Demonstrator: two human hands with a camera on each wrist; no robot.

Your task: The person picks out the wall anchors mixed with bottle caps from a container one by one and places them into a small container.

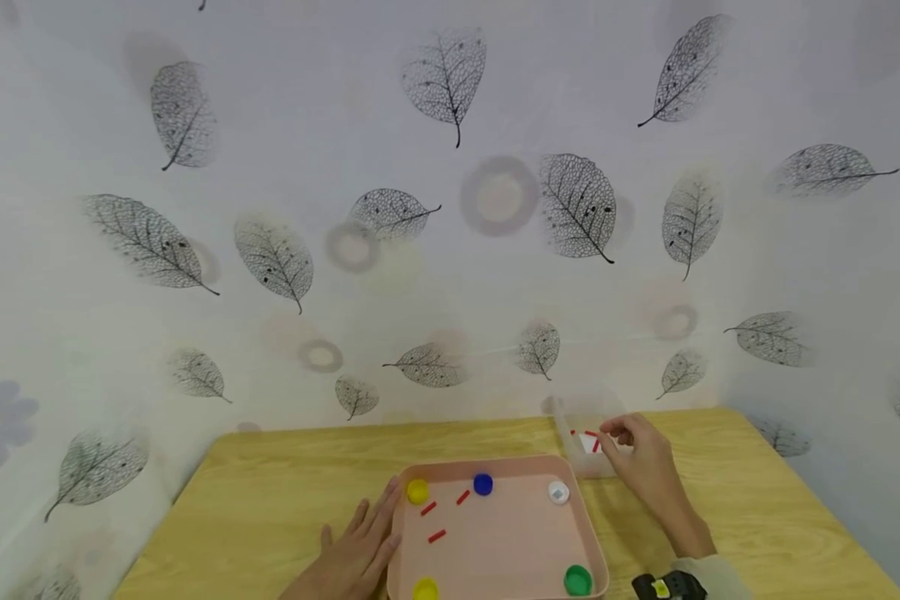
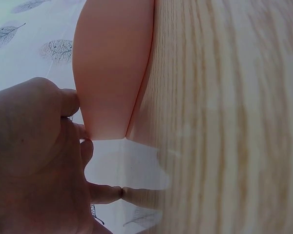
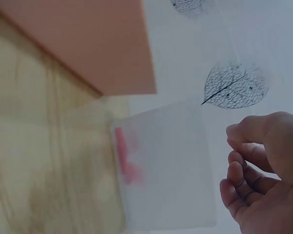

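Observation:
A pink tray (image 1: 495,533) lies on the table, with yellow, blue, white and green round caps near its corners and edge. Three red sticks (image 1: 437,536) lie inside it on the left. My left hand (image 1: 352,550) rests against the tray's left wall, fingers extended; the left wrist view shows its fingers (image 2: 105,193) beside the pink wall (image 2: 112,73). Over the right edge of a translucent box (image 1: 596,467) is my right hand (image 1: 645,462), fingers loosely bent, thumb close to the index finger. Nothing shows between these fingertips (image 3: 233,130). Several red sticks (image 3: 121,151) show inside the box.
The box stands just behind the tray's far right corner, near the wall (image 1: 450,250) with its leaf print. Wooden tabletop (image 1: 307,467) surrounds the tray. A dark watch (image 1: 669,586) is on the right wrist.

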